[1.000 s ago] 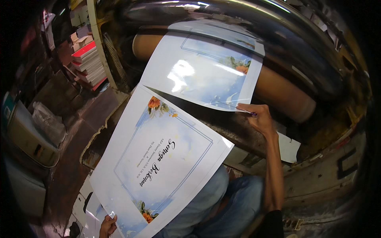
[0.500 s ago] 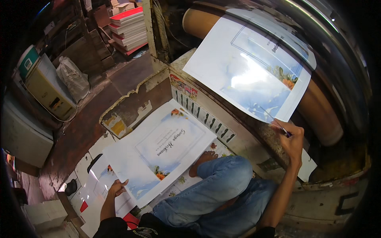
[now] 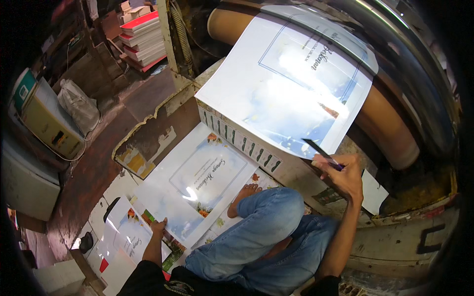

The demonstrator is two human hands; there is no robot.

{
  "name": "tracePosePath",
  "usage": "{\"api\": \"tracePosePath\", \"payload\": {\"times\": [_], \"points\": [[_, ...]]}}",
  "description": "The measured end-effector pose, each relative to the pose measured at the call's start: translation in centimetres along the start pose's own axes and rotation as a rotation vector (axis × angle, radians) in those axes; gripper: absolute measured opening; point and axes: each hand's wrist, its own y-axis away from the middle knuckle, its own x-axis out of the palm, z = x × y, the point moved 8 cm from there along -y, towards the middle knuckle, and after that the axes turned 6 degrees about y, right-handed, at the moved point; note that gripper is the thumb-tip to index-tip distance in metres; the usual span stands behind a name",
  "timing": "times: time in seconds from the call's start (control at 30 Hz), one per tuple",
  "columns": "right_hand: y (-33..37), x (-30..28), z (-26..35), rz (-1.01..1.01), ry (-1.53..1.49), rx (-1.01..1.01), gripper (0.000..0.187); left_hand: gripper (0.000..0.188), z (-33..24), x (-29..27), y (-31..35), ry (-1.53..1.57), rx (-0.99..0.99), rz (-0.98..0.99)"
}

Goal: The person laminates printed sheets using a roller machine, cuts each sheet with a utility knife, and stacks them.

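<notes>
A glossy printed sheet point(image 3: 276, 89) with a blue-and-white floral design hangs off the rollers at upper right. At its near corner is my right hand point(image 3: 345, 175), closed around a cutter knife with a purple handle and a long dark blade point(image 3: 314, 148). The blade lies over the sheet's lower edge; fingertips touch that corner. A second printed sheet point(image 3: 173, 170) of like design lies on the low platform left of my leg. My left hand point(image 3: 157, 228) has its thumb on this sheet's near left edge, the other fingers partly hidden.
Metal and brown rollers point(image 3: 395, 128) fill the upper right. Another printed sheet point(image 3: 126, 232) lies at lower left. A stack of red-covered books point(image 3: 143, 42), a white sack point(image 3: 78, 106) and a yellowish box point(image 3: 49, 118) stand further off. My bent leg point(image 3: 247, 222) occupies the middle.
The upper sheet has come further off the rollers toward me, showing more lettering. The knife's blade now shows broadside. My left hand has shifted right along the lower sheet's edge, and the view has moved.
</notes>
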Motion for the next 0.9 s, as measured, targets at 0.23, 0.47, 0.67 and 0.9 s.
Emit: {"api": "tracePosePath", "payload": {"times": [0.23,0.47,0.67,0.9], "points": [[0.9,0.5,1.0,0.241,-0.027,0.041,0.025,0.061,-0.8,4.5,4.5,0.476,0.024,0.004],[0.2,2.0,5.1,0.433,0.080,-0.228,0.022,0.062,-5.1,3.9,3.9,-0.279,0.337,0.064],[-0.3,0.9,3.2,0.550,0.058,-0.239,0.024,0.057,-33.7,16.2,31.0,-0.048,0.745,1.038],[-1.0,1.9,2.9,0.868,0.000,-0.053,0.029,0.061,-44.7,17.8,44.9,1.003,0.070,1.350]]}}
